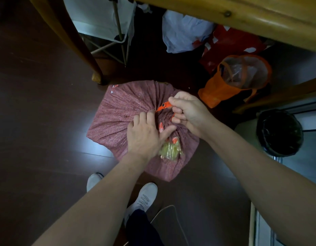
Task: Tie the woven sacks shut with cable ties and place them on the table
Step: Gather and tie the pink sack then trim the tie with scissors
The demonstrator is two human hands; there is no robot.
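A pinkish-red woven sack [118,110] stands on the dark floor below me, its mouth gathered into pleats at the middle. My left hand [144,134] grips the bunched neck, fingers and thumb curled round it. An orange cable tie [163,107] runs round the neck. My right hand [186,110] pinches the tie's end just right of the neck. The frayed top of the sack with a yellowish-green liner [170,149] sticks out below my left thumb.
A wooden table [260,18] spans the top right, its leg [79,43] at left. An orange bag with a clear liner [238,77], red and white bags [185,31] lie under it. A black-lined bin [279,132] stands at right. My white shoes [143,199] are below the sack.
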